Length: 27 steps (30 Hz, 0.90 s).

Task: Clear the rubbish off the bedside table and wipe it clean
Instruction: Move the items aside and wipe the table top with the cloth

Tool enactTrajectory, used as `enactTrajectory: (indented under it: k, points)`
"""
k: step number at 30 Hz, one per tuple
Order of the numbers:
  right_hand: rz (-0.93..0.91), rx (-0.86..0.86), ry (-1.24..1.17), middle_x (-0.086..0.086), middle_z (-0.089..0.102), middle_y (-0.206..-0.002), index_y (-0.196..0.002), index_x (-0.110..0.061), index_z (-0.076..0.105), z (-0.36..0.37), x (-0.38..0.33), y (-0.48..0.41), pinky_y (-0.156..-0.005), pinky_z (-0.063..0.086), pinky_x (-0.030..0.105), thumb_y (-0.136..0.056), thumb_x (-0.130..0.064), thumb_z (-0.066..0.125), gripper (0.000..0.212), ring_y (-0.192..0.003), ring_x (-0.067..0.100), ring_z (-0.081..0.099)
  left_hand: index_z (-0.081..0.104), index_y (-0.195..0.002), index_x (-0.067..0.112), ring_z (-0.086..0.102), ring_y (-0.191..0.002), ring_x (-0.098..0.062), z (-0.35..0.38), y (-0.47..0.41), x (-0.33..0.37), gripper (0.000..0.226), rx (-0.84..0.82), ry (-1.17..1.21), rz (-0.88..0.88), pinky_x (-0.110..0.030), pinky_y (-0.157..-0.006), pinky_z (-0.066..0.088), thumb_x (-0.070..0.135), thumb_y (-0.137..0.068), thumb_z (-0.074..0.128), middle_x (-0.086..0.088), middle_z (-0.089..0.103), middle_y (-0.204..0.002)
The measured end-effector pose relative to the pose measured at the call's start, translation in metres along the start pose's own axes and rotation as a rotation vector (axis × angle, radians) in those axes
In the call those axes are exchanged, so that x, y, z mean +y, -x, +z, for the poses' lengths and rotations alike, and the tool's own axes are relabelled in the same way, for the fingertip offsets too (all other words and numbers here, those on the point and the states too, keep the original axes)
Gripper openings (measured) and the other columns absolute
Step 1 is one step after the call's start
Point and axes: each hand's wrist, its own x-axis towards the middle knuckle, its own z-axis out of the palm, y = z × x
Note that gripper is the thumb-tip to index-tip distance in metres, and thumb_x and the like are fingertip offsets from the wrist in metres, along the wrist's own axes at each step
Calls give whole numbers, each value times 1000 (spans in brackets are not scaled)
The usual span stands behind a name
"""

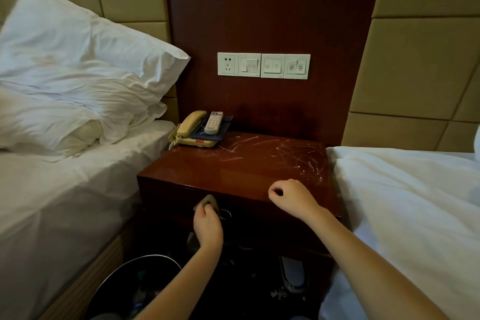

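The bedside table (233,171) stands between two beds, and its top carries no loose rubbish that I can make out, only a web of white marks (298,156) running from 12 to 3 o'clock. The left hand (207,226) grips a grey cloth (209,201) against the drawer front, just beside the ring pull (225,214). The right hand (293,197) hovers over the top's front edge at 5 o'clock, curled into a loose fist with nothing visible inside it. The likeliest slip is to work on the front and leave the marked top unwiped. If those marks are scratches rather than dirt, hard rubbing would probably only dull the gloss. A sweep towards 10 o'clock could catch the telephone (191,125) and knock off the remote (213,122), which lies loose on a dark folder (207,135) across the phone — the coiled cord at the table's edge could snag too. A damp cloth might also wet the white sheet (402,202) that touches the table at 3 o'clock. The bin (145,260) sits on the floor at 7 o'clock, dark-lined, with dim shapes inside — too dark to name. The drawer looks closed, so its contents are hidden.
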Motion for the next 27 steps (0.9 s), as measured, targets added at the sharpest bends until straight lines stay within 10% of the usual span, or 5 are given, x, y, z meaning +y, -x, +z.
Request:
enactTrajectory:
  k: [4, 15, 21, 24, 27]
  points:
    - [0, 2, -17, -1, 70, -102, -105, -21, 69, 1, 2, 0, -91, 48, 34, -93, -32, 49, 26, -108, 10, 53, 56, -124, 15, 62, -92, -24, 10, -7, -11, 38, -77, -326, 63, -48, -92, 50, 25, -100, 28, -10, 57, -122]
    - [4, 15, -47, -2, 67, -106, -101, -22, 69, 3, 4, -1, -90, 49, 35, -92, -33, 50, 24, -105, 14, 56, 46, -134, 24, 12, -144, -23, 8, 19, -22, 38, -215, -1255, 707, -49, -116, 1, 27, -99, 34, -3, 25, -150]
    - [23, -20, -48, -2, 59, -124, -115, -27, 65, 6, 9, 1, -93, 47, 32, -92, -36, 51, 29, -109, 14, 56, 32, -146, 21, 3, -146, -25, 33, 54, -69, 50, -417, -1394, 668, -54, -112, -12, 28, -97, 38, -10, 15, -156]
    - [31, -5, -73, -3, 60, -125, -115, -26, 66, 7, 10, 1, -93, 43, 28, -92, -35, 51, 28, -111, 15, 56, 44, -141, 23, 25, -142, -29, 35, 57, -78, 56, -348, -1357, 689, -51, -104, -28, 32, -87, 54, -13, 34, -148]
    - [22, 11, -109, -4, 63, -122, -114, -23, 67, 7, 9, 1, -95, 40, 25, -94, -30, 51, 26, -120, 10, 49, 69, -114, 26, 56, -120, -26, 34, 58, -77, 52, -421, -1395, 655, -54, -108, -7, 41, -64, 73, -9, 63, -122]
